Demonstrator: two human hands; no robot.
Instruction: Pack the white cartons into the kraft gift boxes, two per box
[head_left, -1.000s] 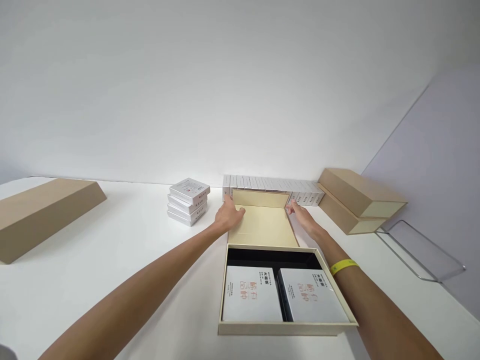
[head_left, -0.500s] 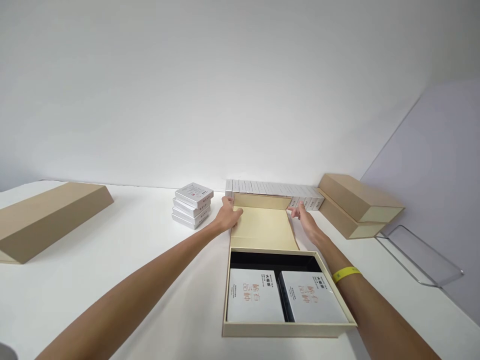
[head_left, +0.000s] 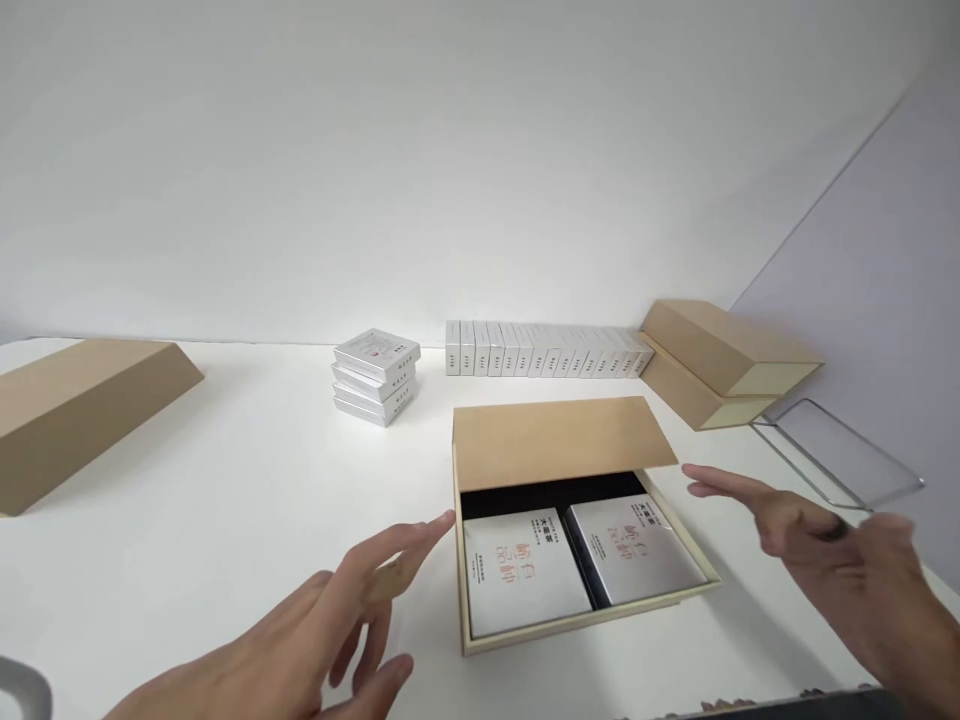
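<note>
A tan gift box (head_left: 592, 617) lies on the white table in front of me, its hinged lid (head_left: 555, 440) folded part of the way over the back. Two white tea boxes, a left one (head_left: 521, 575) and a right one (head_left: 634, 545), sit side by side in its black lining. My left hand (head_left: 322, 620) is open at the left wall, index fingertip close to it; whether it touches I cannot tell. On the other side my right hand (head_left: 810, 545) is open, fingers stretched toward the lid's right corner, with nothing in it.
Several small white boxes form a stack (head_left: 375, 375) at the back left. A row of white boxes (head_left: 540, 350) stands along the wall. Two closed tan boxes (head_left: 720, 355) are piled at the right, beside a wire frame (head_left: 840, 455). Another tan box (head_left: 90, 400) lies far left.
The lid has swung up from lying back flat and now leans forward over the box. Both hands have let go of its far edge and come back toward me, spreading to either side.
</note>
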